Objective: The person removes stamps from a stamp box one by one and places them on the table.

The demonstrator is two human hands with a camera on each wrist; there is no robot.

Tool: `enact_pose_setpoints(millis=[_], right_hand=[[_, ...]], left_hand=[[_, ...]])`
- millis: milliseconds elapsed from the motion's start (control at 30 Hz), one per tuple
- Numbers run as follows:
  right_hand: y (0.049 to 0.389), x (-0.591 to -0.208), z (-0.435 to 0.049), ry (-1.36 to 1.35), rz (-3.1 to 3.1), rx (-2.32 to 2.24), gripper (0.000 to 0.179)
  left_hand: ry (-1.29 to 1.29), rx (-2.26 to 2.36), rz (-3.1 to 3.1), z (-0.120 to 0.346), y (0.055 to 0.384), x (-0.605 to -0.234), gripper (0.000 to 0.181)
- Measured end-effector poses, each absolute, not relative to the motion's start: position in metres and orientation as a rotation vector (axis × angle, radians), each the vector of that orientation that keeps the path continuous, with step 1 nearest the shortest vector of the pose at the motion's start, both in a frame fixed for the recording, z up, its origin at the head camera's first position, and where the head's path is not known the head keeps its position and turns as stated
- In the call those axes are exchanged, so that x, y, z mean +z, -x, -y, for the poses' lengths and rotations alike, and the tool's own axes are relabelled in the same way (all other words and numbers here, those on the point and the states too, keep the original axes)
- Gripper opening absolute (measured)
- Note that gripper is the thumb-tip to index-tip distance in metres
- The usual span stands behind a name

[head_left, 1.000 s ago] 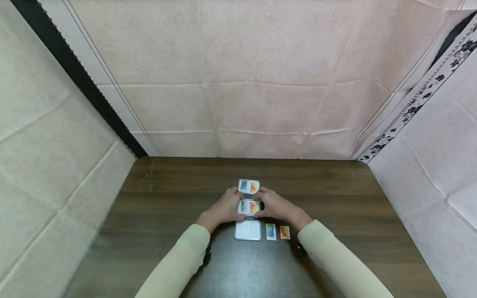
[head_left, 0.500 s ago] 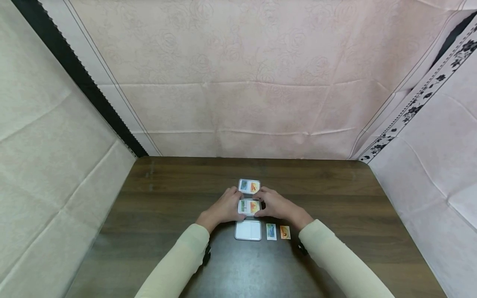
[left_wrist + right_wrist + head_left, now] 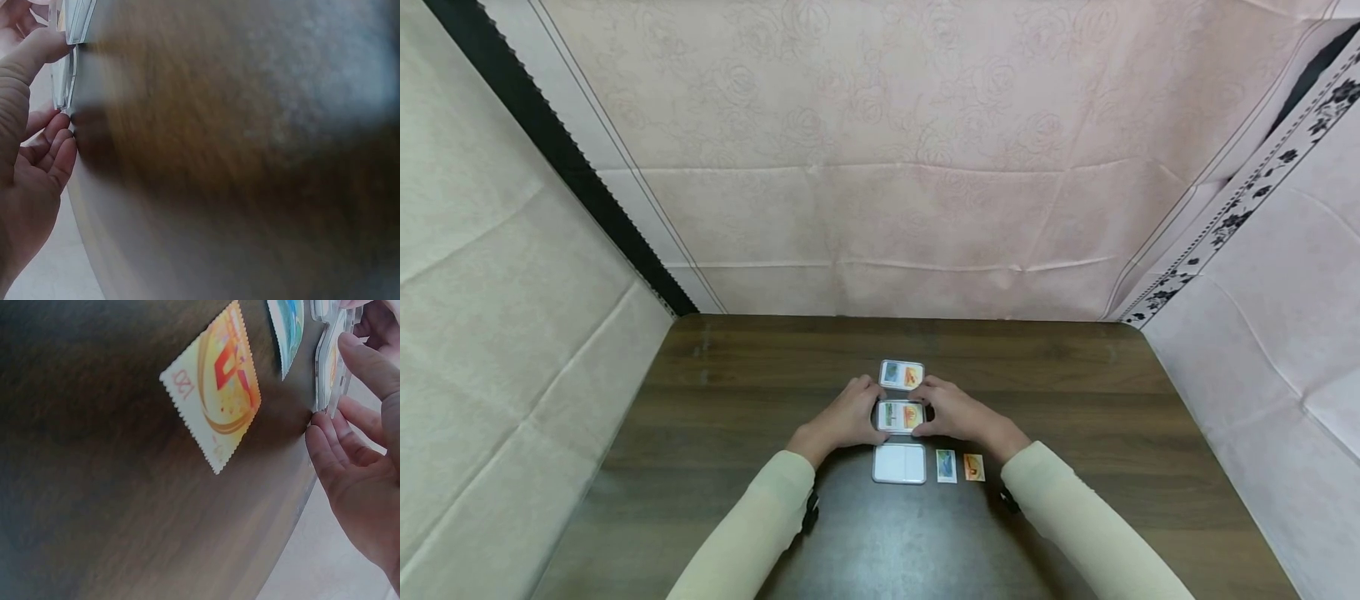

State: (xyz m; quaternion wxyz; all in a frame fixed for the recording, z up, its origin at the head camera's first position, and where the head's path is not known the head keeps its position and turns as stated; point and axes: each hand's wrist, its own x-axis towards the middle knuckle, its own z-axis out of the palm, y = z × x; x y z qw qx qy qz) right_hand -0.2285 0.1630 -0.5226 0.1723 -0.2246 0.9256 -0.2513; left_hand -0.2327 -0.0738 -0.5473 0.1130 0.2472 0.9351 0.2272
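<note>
Two postage stamps show inside a clear plastic case (image 3: 900, 416) in the middle of a column of three cases. On its left side, my left hand (image 3: 841, 417) holds it between thumb and fingers; the left wrist view shows that case (image 3: 64, 78) edge-on. The right side is gripped by my right hand (image 3: 958, 414), thumb at the near edge and fingers at the far edge. In the right wrist view, the fingertips of the right hand (image 3: 356, 444) touch the end of the case (image 3: 323, 369).
Beyond lies another case (image 3: 902, 375) with two stamps; nearer is a whitish case (image 3: 899, 464). To its right, a blue stamp (image 3: 946, 467) and an orange stamp (image 3: 973, 467) lie loose on the wooden table (image 3: 745, 375). Pale cloth (image 3: 880, 217) hangs around the table.
My left hand and forearm have shifted slightly left, showing more of the middle case's left edge. The right hand and the loose stamps stay nearly still.
</note>
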Motion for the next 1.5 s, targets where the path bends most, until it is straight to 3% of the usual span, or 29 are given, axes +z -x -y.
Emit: enact_pose_setpoints(millis=[900,1500], right_hand=[[0.225,-0.52,-0.167,0.679,-2.634,-0.784,0.056],[0.21,-0.517,-0.205,0.741,-2.779,-0.743,0.06]], left_hand=[[-0.737,0.664,-2.749,0.074,0.23,-0.547,0.067],[-0.736,0.669,-2.753,0.075,0.229,-0.547,0.06]])
